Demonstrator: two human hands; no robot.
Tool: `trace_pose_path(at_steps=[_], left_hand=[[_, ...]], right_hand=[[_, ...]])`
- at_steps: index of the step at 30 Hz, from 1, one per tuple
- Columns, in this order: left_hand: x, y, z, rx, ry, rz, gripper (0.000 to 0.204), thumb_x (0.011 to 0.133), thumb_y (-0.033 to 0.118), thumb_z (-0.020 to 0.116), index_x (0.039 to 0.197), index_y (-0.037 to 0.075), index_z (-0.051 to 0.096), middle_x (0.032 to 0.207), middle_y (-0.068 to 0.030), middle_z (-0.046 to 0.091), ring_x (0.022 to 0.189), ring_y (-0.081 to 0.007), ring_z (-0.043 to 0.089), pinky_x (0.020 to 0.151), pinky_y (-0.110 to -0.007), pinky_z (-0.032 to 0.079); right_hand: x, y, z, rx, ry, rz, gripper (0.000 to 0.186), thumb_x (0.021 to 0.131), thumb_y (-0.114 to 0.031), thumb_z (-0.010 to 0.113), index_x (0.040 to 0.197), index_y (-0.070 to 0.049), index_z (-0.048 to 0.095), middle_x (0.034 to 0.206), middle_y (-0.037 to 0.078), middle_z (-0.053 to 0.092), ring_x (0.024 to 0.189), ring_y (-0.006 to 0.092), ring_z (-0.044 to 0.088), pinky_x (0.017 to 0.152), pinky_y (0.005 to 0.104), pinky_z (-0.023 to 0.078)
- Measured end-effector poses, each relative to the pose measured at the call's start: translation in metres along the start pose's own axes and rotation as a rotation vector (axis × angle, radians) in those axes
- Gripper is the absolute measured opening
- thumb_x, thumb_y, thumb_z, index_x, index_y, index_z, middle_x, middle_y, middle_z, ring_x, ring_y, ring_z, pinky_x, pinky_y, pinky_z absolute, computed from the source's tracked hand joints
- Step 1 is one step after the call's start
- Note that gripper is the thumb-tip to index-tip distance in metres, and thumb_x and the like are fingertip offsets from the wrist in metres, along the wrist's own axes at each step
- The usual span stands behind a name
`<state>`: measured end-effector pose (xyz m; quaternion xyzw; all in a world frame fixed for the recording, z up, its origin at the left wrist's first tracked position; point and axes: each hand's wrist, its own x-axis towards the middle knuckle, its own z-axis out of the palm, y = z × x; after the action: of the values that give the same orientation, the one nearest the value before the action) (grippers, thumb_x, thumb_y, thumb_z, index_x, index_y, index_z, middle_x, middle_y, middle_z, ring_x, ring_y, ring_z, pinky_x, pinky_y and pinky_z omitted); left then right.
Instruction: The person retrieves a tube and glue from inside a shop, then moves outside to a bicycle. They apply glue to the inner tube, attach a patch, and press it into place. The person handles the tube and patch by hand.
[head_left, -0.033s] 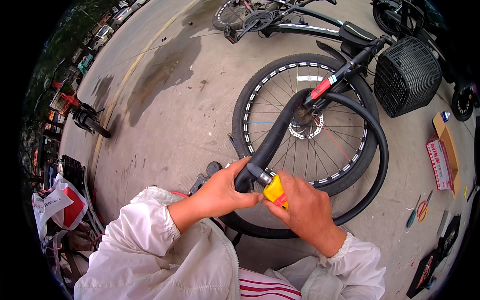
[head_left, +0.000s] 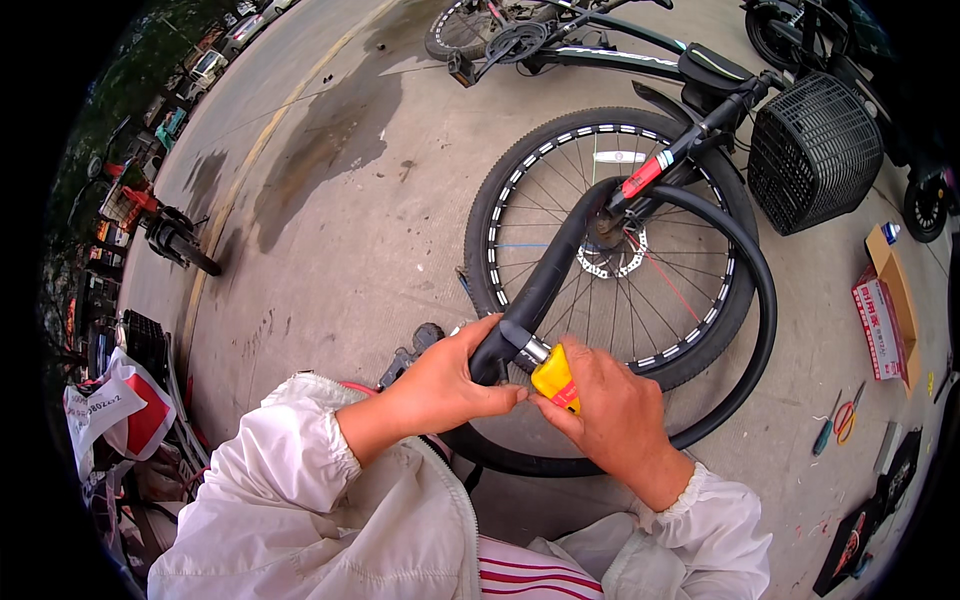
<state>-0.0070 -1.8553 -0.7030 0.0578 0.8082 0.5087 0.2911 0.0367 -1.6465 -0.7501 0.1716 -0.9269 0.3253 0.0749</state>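
My left hand (head_left: 445,390) grips a black inner tube (head_left: 545,280) near the lower middle, its fingers wrapped round a section that loops over the wheel. My right hand (head_left: 610,410) holds a yellow tool (head_left: 555,375) with a short metal cylinder (head_left: 532,349) pressed against the tube beside my left hand. Under the tube lies a bicycle wheel (head_left: 510,170) with a tread tyre and a brake disc, fitted to a fork (head_left: 648,176) with a red band. The part of the tube inside my fingers is hidden.
A black wire basket (head_left: 810,150) and another wheel (head_left: 465,45) are farther off. At right lie an open cardboard box (head_left: 875,315), orange-handled scissors (head_left: 848,420), a screwdriver (head_left: 825,430) and a black case (head_left: 850,545). Parked vehicles (head_left: 165,230) line the left.
My right hand and the yellow tool have shifted very slightly right and down, showing a little more of the metal cylinder. Everything else looks the same.
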Motion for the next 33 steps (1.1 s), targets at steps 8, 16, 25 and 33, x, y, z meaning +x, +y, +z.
trace_pose_path(at_steps=[8,16,25,33], left_hand=[[0.0,-0.006,0.001,0.016,0.029,0.017,0.077,0.076,0.021,0.078,0.139,-0.005,0.043,0.111,-0.0101,0.059,0.102,-0.0151,0.054,0.091,-0.026,0.044],[0.0,-0.009,0.001,0.001,0.025,0.005,0.078,0.076,0.022,0.079,0.139,-0.007,0.043,0.114,-0.0105,0.059,0.106,-0.0152,0.054,0.094,-0.027,0.043],[0.0,0.002,0.0,0.032,0.008,-0.012,0.075,0.077,0.021,0.078,0.139,-0.004,0.044,0.112,-0.008,0.059,0.105,-0.0138,0.053,0.093,-0.026,0.042],[0.0,-0.006,-0.001,-0.011,0.004,0.005,0.075,0.077,0.021,0.078,0.139,-0.004,0.044,0.111,-0.0073,0.058,0.102,-0.0132,0.053,0.091,-0.025,0.043]], right_hand=[[0.0,0.002,-0.001,-0.037,-0.003,-0.032,0.065,0.076,-0.036,0.079,0.124,-0.002,0.053,0.084,0.01,0.059,0.071,0.0245,0.066,0.055,0.035,0.053],[0.001,0.0,-0.001,-0.019,-0.007,-0.028,0.064,0.076,-0.036,0.079,0.124,-0.003,0.053,0.085,0.01,0.061,0.071,0.0258,0.066,0.055,0.0359,0.053],[0.004,0.009,0.004,-0.055,0.032,-0.012,0.064,0.077,-0.036,0.078,0.125,-0.002,0.053,0.082,0.01,0.06,0.07,0.0251,0.066,0.053,0.0355,0.052],[0.0,0.007,0.001,-0.035,-0.008,-0.012,0.065,0.077,-0.038,0.078,0.126,-0.002,0.053,0.083,0.01,0.06,0.072,0.0251,0.066,0.055,0.0352,0.053]])
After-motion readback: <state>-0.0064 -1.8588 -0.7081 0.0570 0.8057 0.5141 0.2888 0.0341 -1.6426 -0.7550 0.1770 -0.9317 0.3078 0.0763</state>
